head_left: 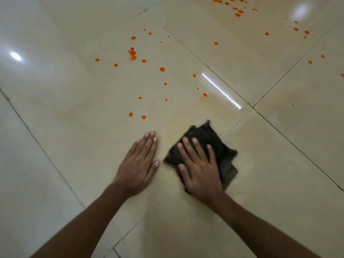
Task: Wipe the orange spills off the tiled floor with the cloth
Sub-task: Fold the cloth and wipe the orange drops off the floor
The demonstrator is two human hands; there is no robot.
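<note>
Cloth: dark grey-brown rag (208,138), folded and crumpled, lying flat on the floor under the right hand, its edges blurred; one corner points away from the person, a paler flap sticks out at the near right.
Right hand: (200,170) palm down on the cloth, fingers (188,146) spread apart and laid flat, pressing rather than clasping.
Left hand: (138,164) palm down on bare tile just beside the cloth, fingers (150,140) straight and close together, thumb out toward the cloth; it holds nothing.
Arms: both bare forearms reach in from the near edge, converging toward the hands.
Floor: glossy cream tiles (78,138) with thin dark grout lines running diagonally; a faint yellowish smear around and beyond the cloth; light reflections on the sheen.
Orange spills: round drops (130,114) scattered beyond the hands, the nearest pair just past the left fingertips, a larger blotch (132,54) farther off, more clusters (238,12) on the far tiles to the right.
</note>
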